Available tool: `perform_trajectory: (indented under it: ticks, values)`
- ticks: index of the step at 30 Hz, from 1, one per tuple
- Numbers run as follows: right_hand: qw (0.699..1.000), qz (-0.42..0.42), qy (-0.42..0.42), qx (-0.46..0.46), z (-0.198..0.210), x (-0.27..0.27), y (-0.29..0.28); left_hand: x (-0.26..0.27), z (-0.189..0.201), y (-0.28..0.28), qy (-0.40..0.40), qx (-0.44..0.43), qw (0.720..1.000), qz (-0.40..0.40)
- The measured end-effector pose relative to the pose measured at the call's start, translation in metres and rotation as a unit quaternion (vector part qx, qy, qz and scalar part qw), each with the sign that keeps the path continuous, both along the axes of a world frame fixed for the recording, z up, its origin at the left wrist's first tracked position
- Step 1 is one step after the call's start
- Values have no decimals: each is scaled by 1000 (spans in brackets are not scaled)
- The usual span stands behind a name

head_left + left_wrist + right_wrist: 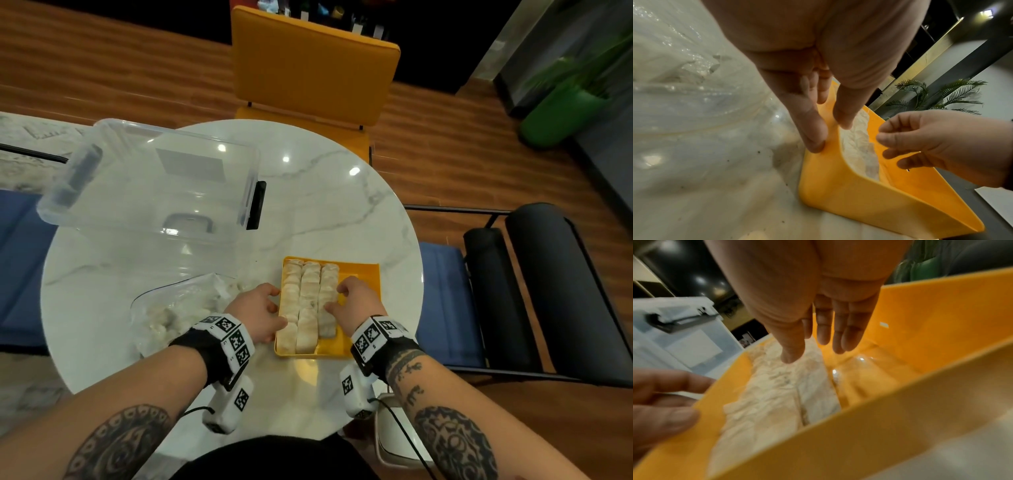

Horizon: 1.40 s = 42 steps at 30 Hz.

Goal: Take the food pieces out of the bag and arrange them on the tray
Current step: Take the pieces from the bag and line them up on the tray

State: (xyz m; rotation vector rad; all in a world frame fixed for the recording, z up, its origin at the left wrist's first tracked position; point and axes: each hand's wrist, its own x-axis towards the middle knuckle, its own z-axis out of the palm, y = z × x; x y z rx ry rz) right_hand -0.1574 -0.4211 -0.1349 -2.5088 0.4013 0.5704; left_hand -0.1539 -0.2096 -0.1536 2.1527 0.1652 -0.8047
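A yellow plastic tray point(363, 274) sits near the table's point(342, 205) near edge, a little right of centre. Pale, floury food pieces point(310, 301) fill its left part in three tight rows that run from the tray's far wall toward its near wall; the surfaces look creased and dusted white, each row made of several blocks set end to end. The strip along the tray's right wall is bare yellow.

The left hand point(258, 308) rests at the tray's left wall, fingers straight and close together, the fingertips point(813, 142) pressing on the outside of the wall while the thumb reaches over the rim toward the leftmost row. The right hand point(356, 301) hovers over the rightmost row, fingers relaxed and slightly apart, holding nothing; its thumb tip point(791, 356) is at or just above the food, and I cannot tell whether it touches.

A clear plastic bag point(178, 308) with more pale pieces inside lies crumpled at the table's near-left edge, just left of the left hand. A clear storage box point(147, 178) with dark latches stands at the far-left edge of the table.
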Motion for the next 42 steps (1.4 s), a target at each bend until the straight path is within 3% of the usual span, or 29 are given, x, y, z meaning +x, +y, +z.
perform_trajectory:
  ticks: [2,6,10,17,21,25,29,34,38,40,42]
  values:
    - [999,35,-18,1,8,-16,3,0,3,5,-31,18,999,-23]
    - [988,147,41,-16,4,-59,6,3,24,33,-104,54,992,-48]
    - [982,175,51,-56,-14,-79,7,4,44,81,-158,136,977,-42]
    - [978,178,63,-93,-21,-80,11,-10,14,133,-94,329,923,-176]
    - [977,171,84,-92,-17,-77,14,-23,-8,134,-107,292,936,-164]
    - [977,165,103,-86,-14,-75,14,-31,-19,124,-121,314,923,-187]
    - [976,166,111,-87,-16,-74,13,-27,-30,107,-192,306,916,-175]
    - [976,166,113,-79,-19,-74,12,-19,-31,80,-193,204,955,-91]
    - [976,170,107,-82,-21,-74,11,-20,-39,68,-205,126,969,-62]
    - [976,171,104,-83,-22,-75,11,-18,-42,65,-162,167,968,-97]
    - [976,172,102,-85,-24,-75,11,-17,-42,60,-138,236,950,-153]
